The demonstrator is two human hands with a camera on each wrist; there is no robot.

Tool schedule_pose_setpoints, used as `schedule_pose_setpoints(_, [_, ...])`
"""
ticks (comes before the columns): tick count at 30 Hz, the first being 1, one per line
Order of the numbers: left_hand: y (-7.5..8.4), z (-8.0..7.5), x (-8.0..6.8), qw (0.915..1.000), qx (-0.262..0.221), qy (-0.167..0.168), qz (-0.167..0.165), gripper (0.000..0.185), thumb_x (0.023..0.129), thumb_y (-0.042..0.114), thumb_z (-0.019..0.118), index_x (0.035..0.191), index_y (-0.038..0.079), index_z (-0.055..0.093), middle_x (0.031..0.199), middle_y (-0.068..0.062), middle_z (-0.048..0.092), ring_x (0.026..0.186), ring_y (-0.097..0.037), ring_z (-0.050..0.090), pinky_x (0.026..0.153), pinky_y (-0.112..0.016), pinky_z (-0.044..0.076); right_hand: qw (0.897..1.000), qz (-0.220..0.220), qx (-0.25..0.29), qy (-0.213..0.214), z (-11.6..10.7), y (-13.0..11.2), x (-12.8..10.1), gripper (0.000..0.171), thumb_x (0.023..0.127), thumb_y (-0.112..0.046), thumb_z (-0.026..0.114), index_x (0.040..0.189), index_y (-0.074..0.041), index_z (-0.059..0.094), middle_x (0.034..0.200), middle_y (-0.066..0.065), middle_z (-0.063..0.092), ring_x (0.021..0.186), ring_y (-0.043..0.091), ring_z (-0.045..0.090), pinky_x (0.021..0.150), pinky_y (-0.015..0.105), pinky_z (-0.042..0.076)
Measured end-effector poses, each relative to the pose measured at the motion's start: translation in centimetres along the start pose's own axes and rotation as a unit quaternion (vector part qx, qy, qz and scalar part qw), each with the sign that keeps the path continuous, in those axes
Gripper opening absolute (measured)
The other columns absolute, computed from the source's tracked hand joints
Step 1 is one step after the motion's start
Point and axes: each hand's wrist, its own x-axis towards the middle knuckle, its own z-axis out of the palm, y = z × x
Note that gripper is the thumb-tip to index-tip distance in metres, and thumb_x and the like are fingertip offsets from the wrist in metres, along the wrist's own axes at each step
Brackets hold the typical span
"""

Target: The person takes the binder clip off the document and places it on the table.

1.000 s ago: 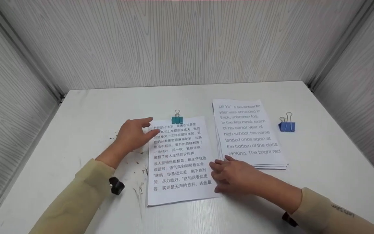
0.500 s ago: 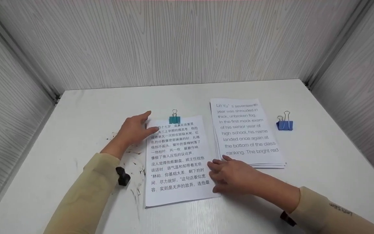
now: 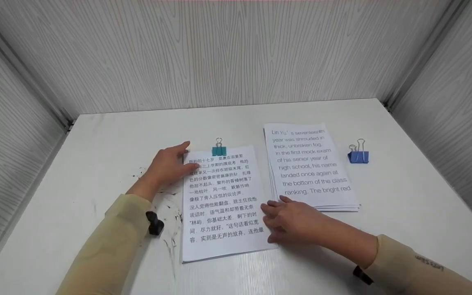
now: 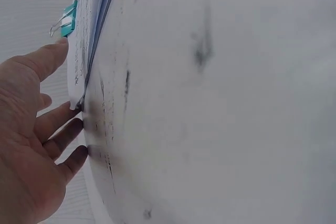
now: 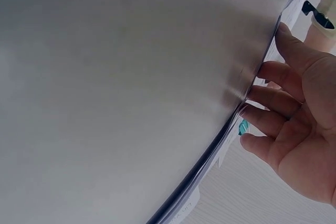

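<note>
A stack of printed paper with Chinese text lies on the white table, a teal binder clip on its top edge. At the stack's upper left corner is my left hand, thumb over the paper and fingers along the side. In the left wrist view the thumb reaches close to the teal clip. My right hand rests at the stack's lower right edge with fingers extended. The right wrist view shows those fingers touching along the paper edge.
Right of the stack lies a second pile of paper with English text, its lower sheets slightly fanned. A blue binder clip stands farther right. Dark marks streak the table on the left. Woodgrain panels enclose the back and sides.
The whole view has shifted slightly. My left hand has settled a little closer against the stack's upper left corner, its thumb lying on the paper. The right hand keeps its place.
</note>
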Motion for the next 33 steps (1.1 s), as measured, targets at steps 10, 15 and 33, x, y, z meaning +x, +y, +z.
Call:
schedule_pose_setpoints(10, [0.4,0.6,0.2,0.9979,-0.061,0.016,0.015,0.077,0.097,0.036,0.078,0.164,0.016,0.044,0.14,-0.016,0.066,0.117,-0.028,0.063,0.109,-0.046,0.047,1.0,0.006,-0.006,-0.011,-0.2,-0.1,0.0,0.042,0.095,-0.036,0.08,0.126,-0.008,0.078,0.149,0.019,0.061,0.138,0.038,0.058,0.117,0.06,0.041])
schedule_pose_setpoints(15, [1.0,0.9,0.1,0.9948,-0.097,0.019,0.025,0.074,0.099,0.029,0.077,0.164,0.016,0.043,0.142,-0.013,0.065,0.11,-0.026,0.064,0.101,-0.042,0.05,1.0,0.004,-0.006,-0.012,-0.2,-0.2,0.1,0.042,0.095,-0.035,0.08,0.126,-0.007,0.078,0.149,0.019,0.061,0.138,0.038,0.058,0.116,0.06,0.041])
schedule_pose_setpoints(33, [2.7,2.1,0.1,0.9801,-0.197,-0.022,0.006,0.053,0.104,0.016,0.068,0.156,0.018,0.056,0.163,-0.008,0.047,0.145,-0.027,0.048,0.123,-0.043,0.033,1.0,0.013,0.002,-0.018,-0.2,-0.2,0.0,0.04,0.097,-0.035,0.078,0.124,-0.006,0.077,0.151,0.021,0.058,0.141,0.039,0.055,0.117,0.058,0.042])
